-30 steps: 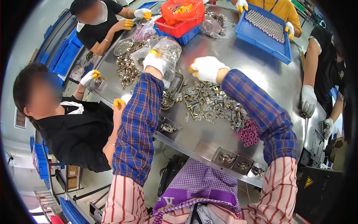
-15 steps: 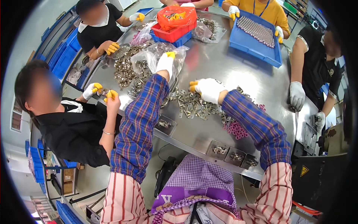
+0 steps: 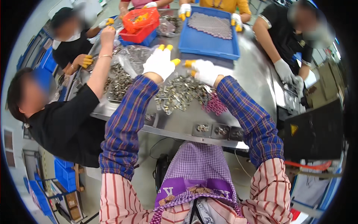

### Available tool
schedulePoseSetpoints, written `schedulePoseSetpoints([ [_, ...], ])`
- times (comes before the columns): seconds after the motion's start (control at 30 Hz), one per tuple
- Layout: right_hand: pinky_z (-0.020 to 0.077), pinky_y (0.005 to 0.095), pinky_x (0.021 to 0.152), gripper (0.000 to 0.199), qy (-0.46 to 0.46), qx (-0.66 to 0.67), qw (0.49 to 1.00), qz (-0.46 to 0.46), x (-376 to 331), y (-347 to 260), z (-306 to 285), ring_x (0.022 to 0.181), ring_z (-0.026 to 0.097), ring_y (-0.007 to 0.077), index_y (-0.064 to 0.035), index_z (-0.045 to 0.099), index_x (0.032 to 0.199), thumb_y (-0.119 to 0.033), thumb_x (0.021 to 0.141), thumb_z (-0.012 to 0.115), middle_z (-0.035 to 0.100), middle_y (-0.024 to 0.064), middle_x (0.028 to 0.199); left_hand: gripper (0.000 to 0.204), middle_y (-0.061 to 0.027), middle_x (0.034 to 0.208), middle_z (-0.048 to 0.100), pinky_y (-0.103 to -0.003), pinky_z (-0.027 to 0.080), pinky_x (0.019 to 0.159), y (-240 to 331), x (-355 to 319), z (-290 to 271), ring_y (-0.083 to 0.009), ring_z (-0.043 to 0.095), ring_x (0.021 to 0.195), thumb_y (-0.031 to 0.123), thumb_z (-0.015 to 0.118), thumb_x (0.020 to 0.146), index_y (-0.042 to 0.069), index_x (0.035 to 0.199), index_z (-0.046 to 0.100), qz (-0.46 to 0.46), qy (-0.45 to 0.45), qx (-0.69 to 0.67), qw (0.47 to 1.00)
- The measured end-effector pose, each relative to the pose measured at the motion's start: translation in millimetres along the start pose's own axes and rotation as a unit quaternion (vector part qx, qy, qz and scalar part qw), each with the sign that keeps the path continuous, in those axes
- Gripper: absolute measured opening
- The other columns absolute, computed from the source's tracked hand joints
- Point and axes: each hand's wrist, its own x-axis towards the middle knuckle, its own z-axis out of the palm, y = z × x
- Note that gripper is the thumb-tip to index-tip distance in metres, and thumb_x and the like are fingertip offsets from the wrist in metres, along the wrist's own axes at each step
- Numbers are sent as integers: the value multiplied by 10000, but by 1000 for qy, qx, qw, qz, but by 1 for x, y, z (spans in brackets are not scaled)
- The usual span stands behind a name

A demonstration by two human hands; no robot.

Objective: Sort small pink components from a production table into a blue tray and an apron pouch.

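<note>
Left fingers [image 3: 169, 47] spread and right fingers [image 3: 189, 63] slightly parted, both apparently empty, just beyond the metal parts [image 3: 179, 93].

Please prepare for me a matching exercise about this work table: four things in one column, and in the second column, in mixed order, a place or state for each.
Things
1. pink rings
2. red bin
3. large blue tray
4. person's left hand

Places or states
A. carries small parts in rows
B. wears a white glove with yellow fingertips
C. at the right-hand end of the metal parts pile
D. stacked, with a blue bin beneath

Right pairs: 1-C, 2-D, 3-A, 4-B
</note>
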Motion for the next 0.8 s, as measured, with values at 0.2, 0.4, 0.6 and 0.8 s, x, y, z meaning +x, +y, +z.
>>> schedulePoseSetpoints([
  [0.2,477,340,820,337,79,152,967,187,-123,45,-72,904,624,280,-82,644,1095,-308,871,533,658,96,1069,429,-138,1162,597,-368,479,886,139,-76,-180,-288,601,995,265,581,829,32,1189,566,366,-150,-270,878],
  [0.4,481,331,779,314,53,133,912,384,-232,46,-44,870,602,272,-102,620,1157,-218,871,562,641,118,1000,346,-71,1085,610,-319,447,843,199,-151,-287,-252,561,1044,296,594,817,94,1098,610,541,-195,-242,782],
  [0.6,482,337,753,339,40,-66,942,327,-256,37,-8,809,599,260,-158,640,1145,-329,867,545,621,91,943,295,-100,1051,597,-323,439,799,249,-176,-293,-248,552,995,229,585,820,81,1075,603,526,-250,-280,763],
  [0.8,481,350,718,335,-5,-165,956,241,-251,15,-16,803,591,252,-187,632,1154,-335,867,542,597,88,951,283,-94,1002,581,-317,435,732,301,-195,-307,-236,543,913,219,585,815,80,1061,592,471,-275,-241,803],
])
